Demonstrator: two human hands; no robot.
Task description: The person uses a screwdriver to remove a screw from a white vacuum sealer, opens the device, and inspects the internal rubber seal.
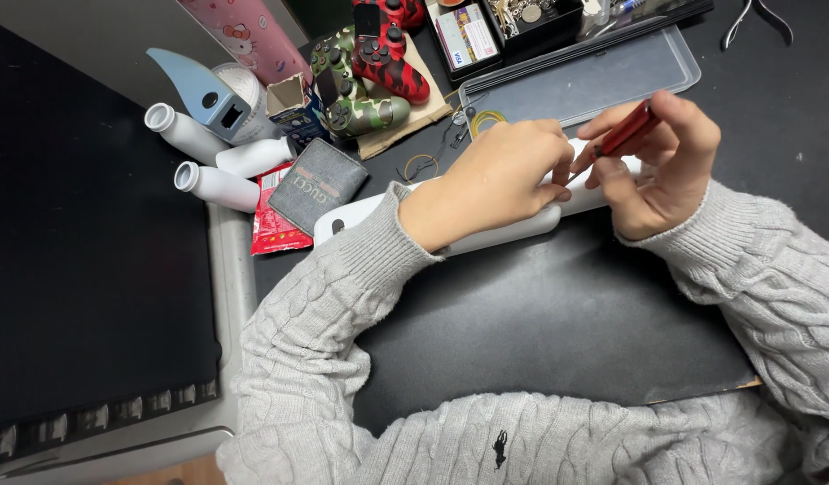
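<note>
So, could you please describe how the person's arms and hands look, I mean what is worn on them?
Both arms are covered by a light grey cable-knit sweater with thick twisted ribs. The left sleeve and right sleeve end in ribbed cuffs at the wrists. A small dark embroidered emblem sits on the knit near the bottom edge. The left hand and right hand are bare: no gloves, and no rings or watch show.

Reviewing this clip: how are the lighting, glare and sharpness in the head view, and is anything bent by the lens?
Head view: even overhead light, soft shadows under the left hand and right hand; mild glare on the clear plastic tray lid; the slim red-handled tool and the long white plastic device are sharp; the grey table edge bows slightly from wide-angle distortion.
</note>
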